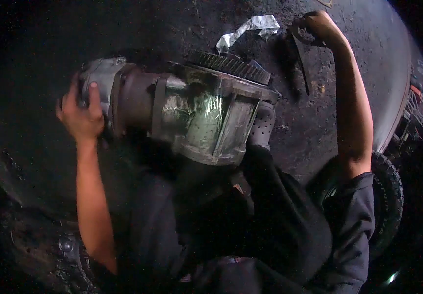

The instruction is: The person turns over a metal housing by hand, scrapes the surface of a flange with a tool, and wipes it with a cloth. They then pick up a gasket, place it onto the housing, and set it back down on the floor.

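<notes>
The metal housing [197, 117] lies between the hands: the left hand [84, 115] spread wide against its end, the right hand [321, 27] – well apart, beyond the gear [231, 67] – curled round a dark scissor-like tool [302, 63]. Lettering on the tyre [391, 196] is too unclear to read. Bare floor [294, 127] separates housing and tool.

Metal housing [201, 115] blocks the middle; ground [312, 127] beside the right forearm [353, 103] leaves room.
</notes>
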Motion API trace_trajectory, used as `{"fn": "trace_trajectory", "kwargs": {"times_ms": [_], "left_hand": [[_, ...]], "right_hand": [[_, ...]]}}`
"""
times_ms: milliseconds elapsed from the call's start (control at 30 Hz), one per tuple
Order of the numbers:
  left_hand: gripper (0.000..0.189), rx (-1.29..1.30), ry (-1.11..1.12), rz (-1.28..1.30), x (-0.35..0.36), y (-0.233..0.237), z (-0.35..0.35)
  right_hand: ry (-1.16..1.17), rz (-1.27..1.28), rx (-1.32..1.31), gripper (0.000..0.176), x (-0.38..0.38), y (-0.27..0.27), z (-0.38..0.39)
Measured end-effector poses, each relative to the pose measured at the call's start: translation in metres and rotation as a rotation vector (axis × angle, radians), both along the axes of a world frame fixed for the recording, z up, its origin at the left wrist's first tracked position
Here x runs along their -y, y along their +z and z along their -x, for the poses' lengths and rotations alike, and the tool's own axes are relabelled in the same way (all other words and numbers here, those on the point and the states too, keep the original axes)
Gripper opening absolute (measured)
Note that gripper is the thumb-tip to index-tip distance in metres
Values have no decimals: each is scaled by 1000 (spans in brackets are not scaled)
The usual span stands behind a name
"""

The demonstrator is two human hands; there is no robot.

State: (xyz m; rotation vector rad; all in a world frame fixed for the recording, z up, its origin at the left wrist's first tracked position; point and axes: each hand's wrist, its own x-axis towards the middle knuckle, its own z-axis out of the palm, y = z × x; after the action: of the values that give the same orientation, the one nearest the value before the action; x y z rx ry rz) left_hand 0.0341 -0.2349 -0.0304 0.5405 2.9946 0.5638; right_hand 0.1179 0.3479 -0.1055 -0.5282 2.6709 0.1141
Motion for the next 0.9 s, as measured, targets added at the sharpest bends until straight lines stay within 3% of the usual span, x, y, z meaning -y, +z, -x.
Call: {"fn": "trace_trajectory", "kwargs": {"times_ms": [67, 100, 200, 300, 367, 467, 700, 800, 867, 900], "left_hand": [[46, -11, -3, 7, -3, 2, -1], [46, -12, -5, 6, -3, 2, -1], [44, -64, -41, 0, -1, 9, 0], [44, -114, -47, 60, -1, 8, -1], [44, -28, -75, -95, -2, 13, 0], [46, -2, 9, -69, 4, 5, -1], [46, -13, -3, -18, 4, 6, -3], [48, -15, -16, -16, 6, 3, -2], [48, -26, -39, -2, 7, 1, 0], [48, -23, -40, -1, 7, 1, 0]], "right_hand": [[-1091, 433, 167, 22, 51, 41, -11], [-1440, 653, 116, 26, 85, 54, -12], [-1304, 403, 126, 35, 95, 31, -11], [-1317, 291, 17, 45, 120, 1, -10], [-1247, 169, -46, 48, 127, -11, -17], [-1395, 180, -92, 55, 137, -16, -23], [-1411, 125, -94, 51, 143, -16, -29], [-1455, 172, 82, 46, 134, -17, -31], [-1510, 412, 304, 40, 127, -17, -34], [-1535, 368, 337, 36, 140, 11, -30]]}}
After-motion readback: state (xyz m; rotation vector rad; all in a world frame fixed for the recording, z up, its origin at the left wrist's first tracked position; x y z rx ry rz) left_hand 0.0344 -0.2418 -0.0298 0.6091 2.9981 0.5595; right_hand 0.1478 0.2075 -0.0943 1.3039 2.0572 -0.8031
